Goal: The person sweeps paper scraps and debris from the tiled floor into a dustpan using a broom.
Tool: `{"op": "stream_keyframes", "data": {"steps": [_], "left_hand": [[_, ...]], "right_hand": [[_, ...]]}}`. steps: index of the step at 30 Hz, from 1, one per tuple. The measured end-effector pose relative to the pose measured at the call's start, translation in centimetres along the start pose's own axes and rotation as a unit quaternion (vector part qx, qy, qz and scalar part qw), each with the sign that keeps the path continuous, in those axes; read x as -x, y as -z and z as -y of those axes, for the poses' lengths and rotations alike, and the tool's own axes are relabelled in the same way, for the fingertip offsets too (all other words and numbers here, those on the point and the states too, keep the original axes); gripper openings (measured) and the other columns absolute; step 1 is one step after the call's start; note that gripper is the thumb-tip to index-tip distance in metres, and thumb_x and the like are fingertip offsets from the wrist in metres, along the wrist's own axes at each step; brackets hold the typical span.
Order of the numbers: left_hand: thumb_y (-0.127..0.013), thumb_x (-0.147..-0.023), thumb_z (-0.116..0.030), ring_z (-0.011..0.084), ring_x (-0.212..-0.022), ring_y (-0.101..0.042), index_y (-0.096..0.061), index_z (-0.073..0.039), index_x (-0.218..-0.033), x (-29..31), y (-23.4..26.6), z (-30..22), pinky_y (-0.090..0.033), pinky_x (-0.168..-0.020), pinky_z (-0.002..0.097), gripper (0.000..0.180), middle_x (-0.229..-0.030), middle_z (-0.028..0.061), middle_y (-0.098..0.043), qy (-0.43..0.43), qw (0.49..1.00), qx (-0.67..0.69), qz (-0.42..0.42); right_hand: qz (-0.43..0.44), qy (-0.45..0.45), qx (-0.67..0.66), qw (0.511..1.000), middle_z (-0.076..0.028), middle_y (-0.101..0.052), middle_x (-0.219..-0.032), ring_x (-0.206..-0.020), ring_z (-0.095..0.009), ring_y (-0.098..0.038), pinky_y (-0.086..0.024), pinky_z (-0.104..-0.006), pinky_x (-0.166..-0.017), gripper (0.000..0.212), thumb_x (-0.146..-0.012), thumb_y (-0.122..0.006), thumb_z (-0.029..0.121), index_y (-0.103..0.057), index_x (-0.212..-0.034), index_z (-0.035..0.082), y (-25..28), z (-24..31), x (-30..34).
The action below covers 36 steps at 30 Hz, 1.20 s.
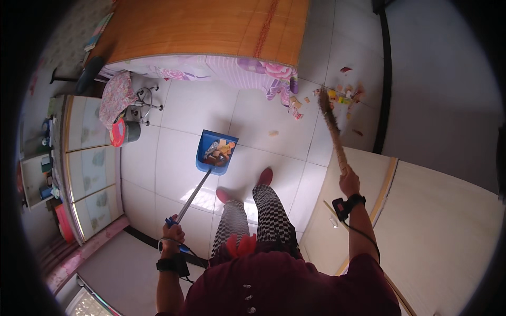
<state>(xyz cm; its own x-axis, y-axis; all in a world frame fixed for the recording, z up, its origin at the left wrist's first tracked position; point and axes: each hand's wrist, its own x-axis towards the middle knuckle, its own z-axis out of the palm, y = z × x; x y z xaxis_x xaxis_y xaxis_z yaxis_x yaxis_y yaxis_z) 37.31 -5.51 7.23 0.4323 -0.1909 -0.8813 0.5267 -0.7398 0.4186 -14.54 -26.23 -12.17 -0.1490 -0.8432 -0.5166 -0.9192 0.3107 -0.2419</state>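
Observation:
My left hand (173, 231) is closed around the long handle of a blue dustpan (227, 167). The pan rests on the tiled floor ahead of my feet, with crumpled wrappers and paper scraps (217, 151) in it. My right hand (349, 182) grips a brown, bristly hand broom (334, 129), held out ahead and to the right. Its far end reaches a scattered heap of colourful wrappers and scraps (345, 96) on the floor. A few more scraps (295, 109) lie left of the broom, and a single pale scrap (273, 133) lies between the dustpan and the heap.
A bed with an orange-brown mat (211, 29) and a purple floral sheet stands ahead. At the left are a wheeled chair (118, 97) with a flowered cover, a dark bucket (133, 131) and a cabinet (92, 163). A pale wooden door (432, 221) stands on the right.

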Motion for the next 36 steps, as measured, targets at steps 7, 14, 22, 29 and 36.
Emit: {"op": "stream_keyframes", "data": {"steps": [7, 14, 22, 29, 36], "left_hand": [[-0.041, -0.073, -0.001, 0.0047, -0.035, -0.028, -0.032, -0.009, -0.124, 1.4, 2.2, -0.6, -0.022, -0.031, 0.0186, 0.052, -0.05, -0.0038, -0.028, -0.024, 1.0, 0.005, 0.002], [-0.042, -0.073, -0.001, 0.0063, -0.035, -0.031, -0.036, -0.011, -0.122, 2.3, 1.0, -2.2, -0.025, -0.031, 0.0197, 0.05, -0.05, -0.0034, -0.031, -0.009, 1.0, -0.028, -0.003], [-0.044, -0.071, 0.002, 0.0077, -0.036, -0.034, -0.037, -0.009, -0.12, 2.1, -3.9, -5.1, -0.026, -0.031, 0.0205, 0.051, -0.052, -0.0015, -0.035, -0.008, 0.993, -0.112, 0.047], [-0.046, -0.071, 0.001, 0.0072, -0.039, -0.036, -0.037, -0.007, -0.12, 3.6, -11.6, -8.4, -0.026, -0.033, 0.0206, 0.05, -0.054, -0.0019, -0.036, -0.017, 0.97, -0.187, 0.154], [-0.048, -0.074, 0.002, 0.0076, -0.038, -0.038, -0.04, -0.008, -0.118, 4.1, -22.5, -11.3, -0.026, -0.032, 0.0219, 0.046, -0.054, -0.0027, -0.037, -0.075, 0.925, -0.29, 0.234]], "right_hand": [[0.198, 0.092, -0.04, 0.975, -0.016, -0.059, -0.092, -0.087, -0.035, -0.055, -0.045, -0.0431, -0.076, 0.032, -0.074, -0.05, 0.022, -0.052, -0.105, 0.015, -2.3, 4.4, 6.3], [0.306, 0.118, -0.032, 0.944, -0.016, -0.061, -0.087, -0.082, -0.03, -0.059, -0.047, -0.0394, -0.072, 0.028, -0.073, -0.048, 0.028, -0.061, -0.087, 0.009, -4.0, 7.9, -2.2], [0.037, -0.012, -0.079, 0.996, -0.018, -0.059, -0.09, -0.087, -0.036, -0.055, -0.045, -0.0432, -0.075, 0.028, -0.073, -0.05, 0.019, -0.054, -0.097, 0.005, 1.7, 7.3, -9.8], [0.047, -0.15, -0.535, 0.83, 0.0, -0.044, -0.05, -0.036, -0.009, -0.04, -0.033, -0.0226, -0.031, 0.029, -0.081, -0.053, 0.026, -0.048, -0.104, 0.009, 3.7, -0.5, -2.0], [0.119, -0.237, -0.575, 0.774, -0.005, -0.046, -0.05, -0.036, -0.012, -0.044, -0.036, -0.0256, -0.032, 0.016, -0.08, -0.054, 0.021, -0.053, -0.078, 0.006, 1.0, -4.7, 7.4]]}}
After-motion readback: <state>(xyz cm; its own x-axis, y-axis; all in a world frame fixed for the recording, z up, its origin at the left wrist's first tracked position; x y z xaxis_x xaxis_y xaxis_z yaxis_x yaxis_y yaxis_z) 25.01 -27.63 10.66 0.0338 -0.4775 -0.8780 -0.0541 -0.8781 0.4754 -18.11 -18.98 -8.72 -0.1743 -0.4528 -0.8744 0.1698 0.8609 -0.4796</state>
